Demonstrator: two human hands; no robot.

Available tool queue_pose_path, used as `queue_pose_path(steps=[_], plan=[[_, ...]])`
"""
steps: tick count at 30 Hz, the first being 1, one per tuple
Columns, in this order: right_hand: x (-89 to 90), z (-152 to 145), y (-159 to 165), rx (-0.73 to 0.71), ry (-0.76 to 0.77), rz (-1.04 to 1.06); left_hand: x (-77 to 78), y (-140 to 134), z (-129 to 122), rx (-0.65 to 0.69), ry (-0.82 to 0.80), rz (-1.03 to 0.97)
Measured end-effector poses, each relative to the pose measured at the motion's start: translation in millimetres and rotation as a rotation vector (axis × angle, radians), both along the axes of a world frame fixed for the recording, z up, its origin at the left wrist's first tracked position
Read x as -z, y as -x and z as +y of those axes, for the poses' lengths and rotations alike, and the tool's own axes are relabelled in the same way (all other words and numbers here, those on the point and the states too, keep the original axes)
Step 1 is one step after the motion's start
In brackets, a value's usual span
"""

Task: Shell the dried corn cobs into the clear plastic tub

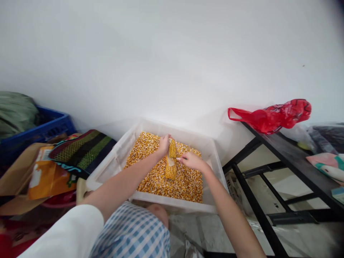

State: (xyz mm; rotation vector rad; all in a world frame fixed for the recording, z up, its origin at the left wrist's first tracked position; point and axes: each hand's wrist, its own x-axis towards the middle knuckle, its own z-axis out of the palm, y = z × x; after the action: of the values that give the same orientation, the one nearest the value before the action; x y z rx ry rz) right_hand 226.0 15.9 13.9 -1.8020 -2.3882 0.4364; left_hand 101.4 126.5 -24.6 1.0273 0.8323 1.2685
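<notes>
A white plastic tub [177,203] in front of me holds a deep layer of loose corn kernels [156,181]. Over the kernels, my left hand [163,145] is closed on an ear of corn [172,149] with a pale bare strip down its left side. My right hand [190,160] is closed on a thin dark tool [175,158], its tip at the lower end of the ear. Just below appears more corn on the cob [170,172], with a pale stripped patch; I cannot tell whether it is a separate ear.
To the right stands a black metal frame table [285,154] with a red plastic bag [279,114] on it. Left of the tub are a mesh bag [83,152], a cardboard box [16,172] and a blue crate [57,125]. A white wall [161,64] rises behind the tub.
</notes>
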Motion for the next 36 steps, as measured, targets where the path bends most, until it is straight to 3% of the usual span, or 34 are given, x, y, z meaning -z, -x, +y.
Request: queue_pose_path(steps=[6,16,19,25,31,36], plan=[[3.1,1.5,3.2,0.027,0.019,-0.087,4.7,0.0,-0.2,0.057,0.023,-0.081],[12.5,-0.7,7.4,-0.097,0.197,-0.200,1.9,-2.5,-4.2,0.076,-0.059,-0.021],[6.5,-0.5,6.1,-0.068,0.144,-0.089,1.6,-0.5,-3.1,0.074,-0.047,-0.021],[-5.2,0.5,4.3,0.013,-0.129,0.014,4.3,3.3,2.5,0.088,0.036,-0.027],[-1.9,-1.6,10.0,0.037,-0.136,-0.070,8.5,3.7,7.6,0.074,0.030,-0.010],[1.0,-2.9,14.8,0.061,-0.162,-0.145,7.2,4.5,6.2,-0.027,-0.042,0.066]])
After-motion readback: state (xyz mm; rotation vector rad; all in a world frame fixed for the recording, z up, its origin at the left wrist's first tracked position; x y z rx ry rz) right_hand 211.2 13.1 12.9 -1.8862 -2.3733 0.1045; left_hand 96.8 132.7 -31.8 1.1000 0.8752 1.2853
